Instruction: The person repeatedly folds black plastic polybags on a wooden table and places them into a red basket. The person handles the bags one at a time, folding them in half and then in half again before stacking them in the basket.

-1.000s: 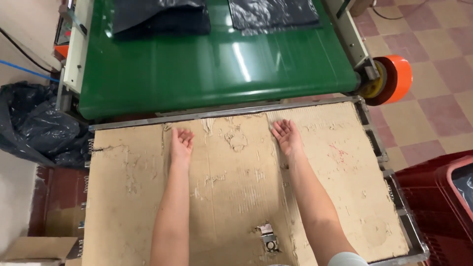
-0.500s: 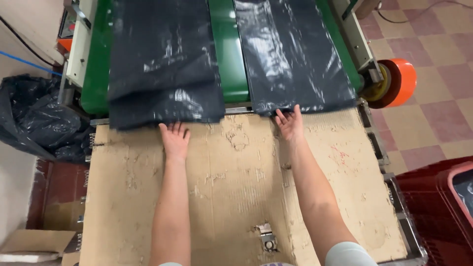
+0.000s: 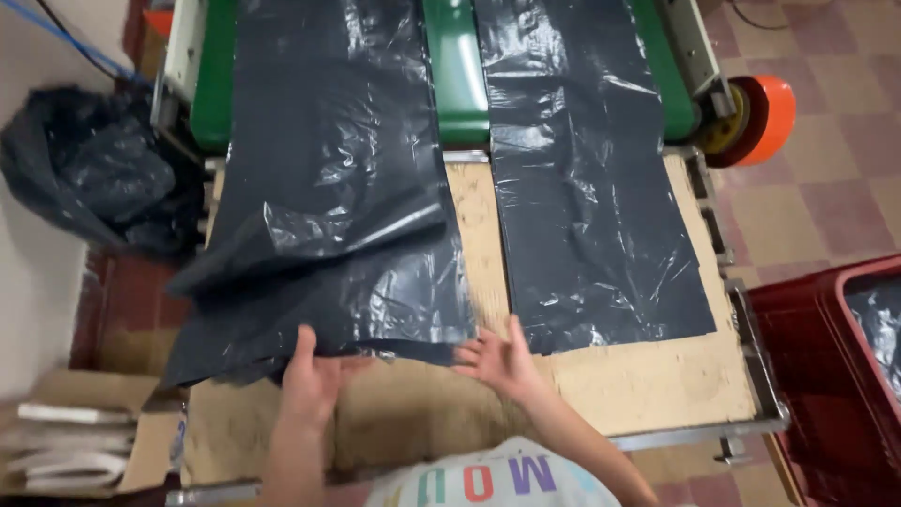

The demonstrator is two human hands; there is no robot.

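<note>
Glossy black plastic film on worn, matt board.

The two black sheets, the left sheet [image 3: 328, 216] and the right sheet [image 3: 591, 188], are thin plastic film, shiny and finely wrinkled, catching white glints along every crease. The bench [image 3: 648, 376] top looks like bare fibreboard or cardboard, tan, matt, rough and scuffed, edged with a dull grey metal frame [image 3: 751, 376]. The conveyor belt [image 3: 455, 66] is smooth green with a soft sheen. The roll [image 3: 765, 117] is bright orange, smooth-looking plastic. The bundle [image 3: 94, 169] at the left is crumpled glossy black plastic. The crate [image 3: 826, 376] is dark red, smooth plastic. The floor [image 3: 826, 188] is matt tile.
</note>
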